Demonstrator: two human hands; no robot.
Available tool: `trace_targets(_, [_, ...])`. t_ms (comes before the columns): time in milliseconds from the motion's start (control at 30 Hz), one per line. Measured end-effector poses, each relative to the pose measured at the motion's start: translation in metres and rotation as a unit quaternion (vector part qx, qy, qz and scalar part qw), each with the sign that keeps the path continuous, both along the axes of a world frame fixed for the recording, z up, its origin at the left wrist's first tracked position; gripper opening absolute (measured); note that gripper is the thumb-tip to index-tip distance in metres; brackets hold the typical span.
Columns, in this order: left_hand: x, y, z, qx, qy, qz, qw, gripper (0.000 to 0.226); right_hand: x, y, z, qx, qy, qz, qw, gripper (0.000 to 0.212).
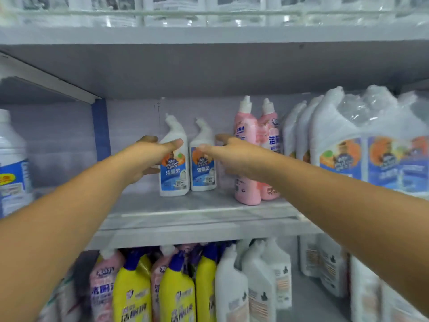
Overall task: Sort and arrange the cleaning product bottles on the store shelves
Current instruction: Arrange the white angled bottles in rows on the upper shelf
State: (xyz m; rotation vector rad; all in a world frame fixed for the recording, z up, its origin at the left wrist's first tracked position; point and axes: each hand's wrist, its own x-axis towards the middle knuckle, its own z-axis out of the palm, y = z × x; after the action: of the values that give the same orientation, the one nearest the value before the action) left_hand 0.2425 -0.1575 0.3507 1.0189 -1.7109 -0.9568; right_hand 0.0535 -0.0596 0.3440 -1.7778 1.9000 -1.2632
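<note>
Two white bottles point(188, 159) with bent necks and blue labels stand upright side by side, touching or nearly so, near the back of the middle shelf point(197, 219). The left hand point(151, 156) reaches in at the left bottle's side with fingers spread wide, the thumb over its front; it looks to be touching, but blur hides whether it grips. The right hand point(229, 156) comes in at the right bottle's side, also spread, fingers pointing at the label and holding nothing that I can make out.

The likely trouble: these bottles are tall and narrow, so a push high on the body could tip one into the other. Just to the right stand pink bottles point(255, 159), close to the right wrist; a sideways sweep could knock them. Beyond them are wrapped white bottles point(362, 140), and yellow bottles point(157, 289) crowd the shelf below, where anything falling would land.
</note>
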Motion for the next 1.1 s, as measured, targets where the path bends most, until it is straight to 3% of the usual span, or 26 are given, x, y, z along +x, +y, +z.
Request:
trace_targets(100, [-0.017,0.051,-0.016,-0.011,0.091,-0.023,0.996,0.091,-0.030,0.063,-0.014,-0.033,-0.079,0.043,0.995,0.088])
trace_targets(200, [-0.044,0.111,-0.037,-0.066,0.092,-0.014,0.994,0.090,-0.068,0.127,-0.034,-0.065,-0.102,0.039,0.992,0.086])
trace_targets(300, [-0.059,0.171,-0.073,-0.122,0.120,-0.021,0.985,0.058,-0.104,0.185,-0.060,-0.106,-0.189,0.047,0.975,0.063])
trace_targets(467, [-0.078,0.230,-0.172,-0.098,0.148,-0.016,0.984,0.043,-0.162,0.249,-0.135,-0.122,-0.217,-0.006,0.969,0.041])
trace_targets(700, [-0.090,0.189,-0.289,0.041,0.050,0.086,0.994,0.058,-0.189,0.238,-0.249,-0.019,-0.246,-0.075,0.966,0.045])
trace_targets(833, [-0.096,0.180,-0.313,0.080,0.070,0.108,0.988,0.065,-0.170,0.209,-0.279,0.039,-0.233,-0.060,0.970,0.060])
trace_targets(1100, [-0.105,0.139,-0.353,0.100,0.058,0.114,0.987,0.049,-0.119,0.131,-0.308,0.096,-0.238,-0.037,0.966,0.046])
